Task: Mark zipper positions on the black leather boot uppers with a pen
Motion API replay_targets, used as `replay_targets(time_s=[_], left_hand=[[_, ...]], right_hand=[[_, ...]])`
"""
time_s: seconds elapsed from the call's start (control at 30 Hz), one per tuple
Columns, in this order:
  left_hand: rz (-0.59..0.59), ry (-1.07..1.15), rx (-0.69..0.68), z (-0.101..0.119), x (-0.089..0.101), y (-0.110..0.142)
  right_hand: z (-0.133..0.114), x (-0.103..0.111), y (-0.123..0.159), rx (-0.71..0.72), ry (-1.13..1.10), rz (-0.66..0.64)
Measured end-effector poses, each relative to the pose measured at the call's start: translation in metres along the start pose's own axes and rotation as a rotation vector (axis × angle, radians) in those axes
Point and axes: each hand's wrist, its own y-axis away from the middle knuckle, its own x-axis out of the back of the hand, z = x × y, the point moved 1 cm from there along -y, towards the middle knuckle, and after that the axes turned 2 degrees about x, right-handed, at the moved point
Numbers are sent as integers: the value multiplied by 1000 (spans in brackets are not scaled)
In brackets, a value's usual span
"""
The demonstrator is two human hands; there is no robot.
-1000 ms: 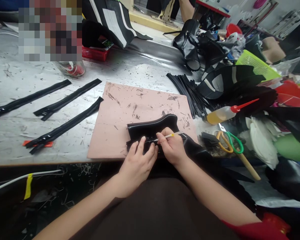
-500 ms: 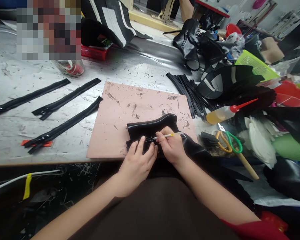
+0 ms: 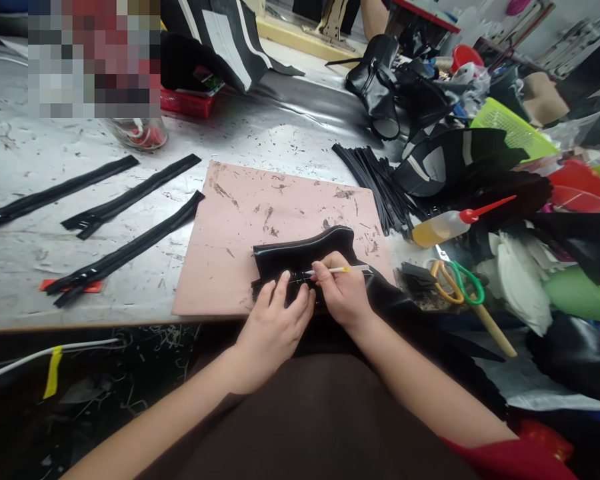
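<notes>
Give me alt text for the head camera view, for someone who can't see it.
A right hand holds a slim white pen to black leather that a left hand steadies on a pink board. Three black zippers lie left; scissors and a red-tipped bottle sit right.

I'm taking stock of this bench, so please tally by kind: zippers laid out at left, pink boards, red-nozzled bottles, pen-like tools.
Long black zippers: 3
Flat pink rectangular board: 1
Translucent plastic bottle with red nozzle: 1
Slim white pen-like tool with yellow band: 1
Total: 6
</notes>
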Motion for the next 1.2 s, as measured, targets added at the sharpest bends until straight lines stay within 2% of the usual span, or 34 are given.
replay_targets(time_s=[0.07, 0.23, 0.47, 1.2], left_hand=[[4, -6, 1, 0, 1, 0], [2, -10, -3, 0, 1, 0], [27, -20, -11, -1, 1, -1], [24, -3, -3, -1, 0, -1]], right_hand=[[0, 2, 1, 1, -23, 22], [2, 15, 3, -37, -43, 192], [4, 9, 5, 20, -28, 77], [3, 8, 2, -8, 49, 52]])
